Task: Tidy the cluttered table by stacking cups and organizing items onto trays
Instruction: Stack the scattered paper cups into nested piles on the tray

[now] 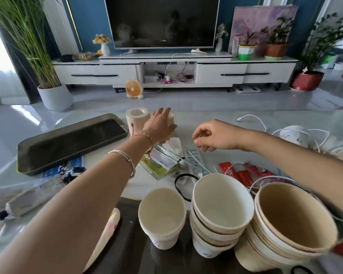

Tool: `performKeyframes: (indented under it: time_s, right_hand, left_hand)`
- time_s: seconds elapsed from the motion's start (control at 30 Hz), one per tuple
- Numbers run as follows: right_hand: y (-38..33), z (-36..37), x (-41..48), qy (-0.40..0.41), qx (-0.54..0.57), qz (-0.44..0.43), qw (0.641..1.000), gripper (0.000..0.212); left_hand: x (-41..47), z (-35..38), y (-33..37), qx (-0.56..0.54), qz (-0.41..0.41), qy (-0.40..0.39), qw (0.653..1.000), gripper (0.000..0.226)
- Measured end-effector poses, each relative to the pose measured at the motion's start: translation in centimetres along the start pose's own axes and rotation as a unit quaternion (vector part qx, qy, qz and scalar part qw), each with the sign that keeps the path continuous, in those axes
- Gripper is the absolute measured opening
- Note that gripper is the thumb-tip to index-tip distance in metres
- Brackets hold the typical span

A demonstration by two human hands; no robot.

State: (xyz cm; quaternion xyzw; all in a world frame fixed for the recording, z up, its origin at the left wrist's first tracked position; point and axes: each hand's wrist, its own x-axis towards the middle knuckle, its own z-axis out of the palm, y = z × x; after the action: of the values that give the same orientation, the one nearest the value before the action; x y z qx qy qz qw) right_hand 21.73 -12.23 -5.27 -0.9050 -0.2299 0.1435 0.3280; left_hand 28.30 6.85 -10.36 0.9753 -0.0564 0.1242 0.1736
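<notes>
Your left hand (158, 125) wraps the far cup (172, 118), right beside the roll (137, 120); lift carelessly and you may topple the roll. Your right hand (214, 136) hovers curled; whether it pinches anything is unclear.

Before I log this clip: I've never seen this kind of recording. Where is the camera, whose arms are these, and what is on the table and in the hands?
There is no machine here. A person wears a wide-angle camera on the head, so this one picture looks forward and down along their own arms. The left hand reaches out and grips a paper cup beside a tissue roll. The right hand hovers with curled fingers; whether it pinches anything I cannot tell. On the table lie a dark tray, a shuttlecock, a green box and red sachets. Nearest the person stand a single cup, a stack of cups and a stack of bowls.
</notes>
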Motion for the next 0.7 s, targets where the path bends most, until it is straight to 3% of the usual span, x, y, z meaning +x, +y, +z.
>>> performKeyframes:
  time_s: [0.1, 0.2, 0.27, 0.33, 0.4, 0.47, 0.53, 0.6, 0.7]
  right_hand:
    - [0.5, 0.0, 0.2, -0.010, -0.008, 0.001, 1.000, 0.014]
    - [0.3, -0.1, 0.2, -0.012, -0.009, -0.002, 1.000, 0.012]
    - [0.0, -0.2, 0.1, -0.008, -0.009, -0.006, 1.000, 0.010]
    - [-0.4, -0.3, -0.1, 0.011, -0.010, -0.009, 1.000, 0.013]
    - [-0.7, -0.8, -0.5, 0.053, -0.014, -0.007, 0.998, 0.024]
    - [-1.3, -1.4, -1.2, 0.099, 0.045, 0.018, 0.994, 0.042]
    - [-2.1, -2.0, -1.6, 0.117, 0.150, 0.045, 0.981, 0.056]
    - [-3.6, -2.5, -2.5, 0.116, 0.224, 0.033, 0.967, 0.050]
    - [-7.3, -1.9, -4.6, 0.119, 0.223, -0.051, 0.966, 0.012]
  left_hand:
    - [1.8, 0.9, -0.1, 0.049, -0.027, -0.039, 0.998, 0.067]
    - [2.5, 1.2, -0.2, 0.086, -0.021, -0.057, 0.994, 0.044]
    - [2.3, 0.7, 0.0, 0.080, -0.027, -0.038, 0.996, 0.044]
    - [1.7, -0.7, 0.5, 0.023, -0.030, -0.007, 0.999, 0.058]
    - [0.5, -3.2, 1.5, -0.077, -0.031, 0.072, 0.994, 0.061]
    - [-1.9, -6.6, 2.6, -0.206, -0.062, 0.157, 0.964, 0.051]
    - [-5.3, -9.2, 3.3, -0.359, -0.079, 0.171, 0.914, 0.040]
    - [-9.8, -10.8, 3.8, -0.461, -0.058, 0.142, 0.874, 0.035]
    - [-15.9, -11.6, 4.0, -0.464, -0.037, 0.141, 0.874, 0.042]
